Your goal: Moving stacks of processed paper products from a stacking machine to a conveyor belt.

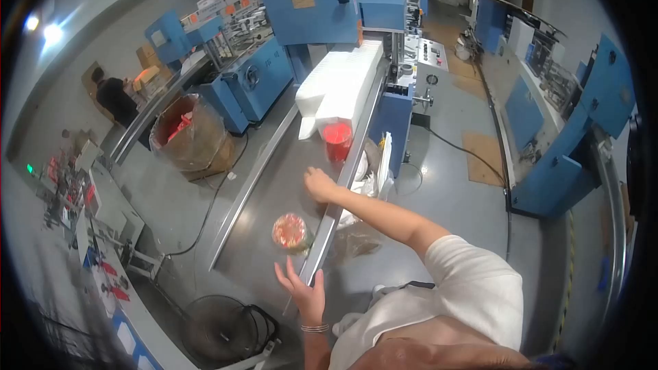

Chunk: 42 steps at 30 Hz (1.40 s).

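Observation:
My left hand is at the near right edge of a metal trough, its fingers spread and nothing in them. Just beyond those fingertips stands a round clear-sided container with a red and yellow patterned top. My right hand hangs over the trough with its fingers curled closed; their tips are hidden, so what they hold, if anything, does not show. Past it, a red cylindrical pack sits against the end of long white stacks, which look like paper napkins or tissues.
A blue machine rises over the trough's far end. On the left stand a lined carton and a black round fan. A person works farther back. White plastic wrapping hangs by the right rail; cables cross the floor.

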{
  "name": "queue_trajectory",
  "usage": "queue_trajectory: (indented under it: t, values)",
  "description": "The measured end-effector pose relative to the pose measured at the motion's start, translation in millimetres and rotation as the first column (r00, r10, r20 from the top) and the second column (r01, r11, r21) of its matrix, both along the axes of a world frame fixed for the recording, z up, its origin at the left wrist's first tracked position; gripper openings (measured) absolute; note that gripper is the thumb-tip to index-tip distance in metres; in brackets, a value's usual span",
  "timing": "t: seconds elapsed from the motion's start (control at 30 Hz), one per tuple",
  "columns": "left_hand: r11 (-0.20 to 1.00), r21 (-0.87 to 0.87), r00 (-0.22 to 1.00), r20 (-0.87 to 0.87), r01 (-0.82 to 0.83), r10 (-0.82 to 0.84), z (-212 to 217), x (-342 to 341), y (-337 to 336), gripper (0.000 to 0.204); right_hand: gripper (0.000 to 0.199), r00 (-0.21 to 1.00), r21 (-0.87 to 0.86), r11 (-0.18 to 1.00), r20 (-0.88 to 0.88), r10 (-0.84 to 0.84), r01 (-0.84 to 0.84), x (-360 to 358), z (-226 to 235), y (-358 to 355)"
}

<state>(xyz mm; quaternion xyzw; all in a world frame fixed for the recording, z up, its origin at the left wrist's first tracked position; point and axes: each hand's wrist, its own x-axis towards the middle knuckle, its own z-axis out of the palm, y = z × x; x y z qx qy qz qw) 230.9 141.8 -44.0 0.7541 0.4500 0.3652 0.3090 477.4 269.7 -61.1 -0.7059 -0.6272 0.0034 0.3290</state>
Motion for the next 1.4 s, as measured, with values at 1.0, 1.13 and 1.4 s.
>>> queue_trajectory:
  t: [1.0, 1.13, 1.4]
  values:
    - [0.991, -0.124, 0.984, -0.168, 0.043, -0.064, 12, 101, 94, 0.067, 0.078, 0.830, -0.326, 0.813, -0.125, -0.543, 0.483, 102, 4, 204]
    - [0.976, -0.218, 0.982, -0.186, -0.026, -0.015, 35, 138, 107, 0.065, 0.052, 0.980, -0.690, 0.715, -0.047, -0.194, 0.108, 147, 52, 194]
    - [0.982, 0.187, 0.944, -0.327, 0.025, 0.038, -16, 197, 187, 0.060, 0.026, 0.950, -0.523, 0.851, 0.282, 0.137, 0.033, 174, 39, 190]
